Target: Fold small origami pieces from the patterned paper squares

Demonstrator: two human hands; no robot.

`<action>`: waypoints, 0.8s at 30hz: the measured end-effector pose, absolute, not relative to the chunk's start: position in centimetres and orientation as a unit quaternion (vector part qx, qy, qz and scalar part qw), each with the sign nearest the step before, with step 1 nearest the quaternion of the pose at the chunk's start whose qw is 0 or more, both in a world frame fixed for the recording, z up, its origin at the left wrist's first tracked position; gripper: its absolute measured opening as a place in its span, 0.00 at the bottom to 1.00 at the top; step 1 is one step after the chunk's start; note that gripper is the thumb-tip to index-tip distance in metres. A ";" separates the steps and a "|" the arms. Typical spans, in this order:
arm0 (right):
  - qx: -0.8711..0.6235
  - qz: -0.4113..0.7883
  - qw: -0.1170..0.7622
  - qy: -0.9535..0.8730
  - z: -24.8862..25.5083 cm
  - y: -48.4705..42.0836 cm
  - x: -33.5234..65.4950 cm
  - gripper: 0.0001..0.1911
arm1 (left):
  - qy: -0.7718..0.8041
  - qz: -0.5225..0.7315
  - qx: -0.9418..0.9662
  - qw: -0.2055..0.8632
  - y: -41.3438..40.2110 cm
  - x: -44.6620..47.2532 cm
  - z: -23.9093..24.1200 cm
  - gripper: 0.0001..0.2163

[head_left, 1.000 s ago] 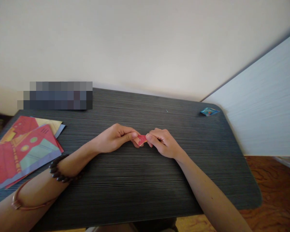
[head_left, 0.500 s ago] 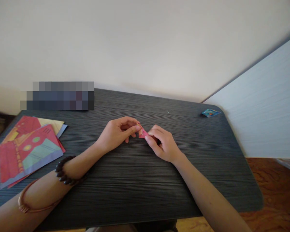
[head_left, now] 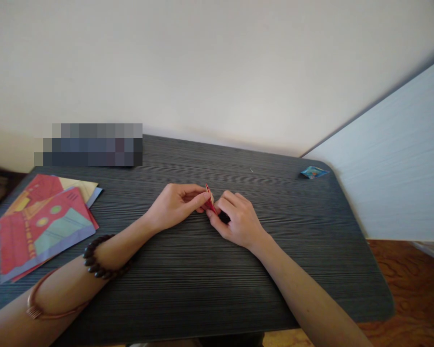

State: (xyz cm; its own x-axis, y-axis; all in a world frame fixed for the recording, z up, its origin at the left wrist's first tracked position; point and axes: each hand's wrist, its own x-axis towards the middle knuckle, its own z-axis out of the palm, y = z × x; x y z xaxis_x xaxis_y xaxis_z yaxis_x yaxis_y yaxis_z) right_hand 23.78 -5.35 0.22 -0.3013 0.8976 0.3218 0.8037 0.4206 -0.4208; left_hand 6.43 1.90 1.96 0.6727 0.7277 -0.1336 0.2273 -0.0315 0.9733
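Observation:
A small piece of folded red paper (head_left: 211,204) is held up over the dark table between my two hands. My left hand (head_left: 175,205) pinches its upper left side between thumb and fingers. On the lower right side, my right hand (head_left: 237,219) grips it with thumb and curled fingers. The paper stands nearly edge-on to me, showing a red edge and a pale face, so its full shape is hidden.
Printed paper sheets (head_left: 54,226) in red, yellow and green lie stacked at the table's left. A folded blue paper piece (head_left: 314,172) rests near the far right corner. A blurred-out object (head_left: 94,147) stands at the back left. Wall and white panel (head_left: 401,144) border the dark table (head_left: 188,289).
The folded red paper has turned from showing its patterned face to nearly edge-on. My right hand has shifted slightly left and down, nearer my left hand, which has also dropped a little.

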 end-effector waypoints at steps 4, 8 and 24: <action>-0.519 0.164 0.278 -0.791 0.6 -5.3 24.0 0.15 | 0.336 0.196 0.709 0.588 2.0 6.3 2.0 0.13; -0.519 0.221 0.302 -0.768 0.7 -5.2 24.2 0.15 | 0.347 0.188 0.720 0.572 2.0 6.2 2.0 0.12; -0.544 0.187 0.273 -0.771 0.5 -5.2 24.3 0.16 | 0.307 0.200 0.788 0.495 1.6 6.0 1.7 0.13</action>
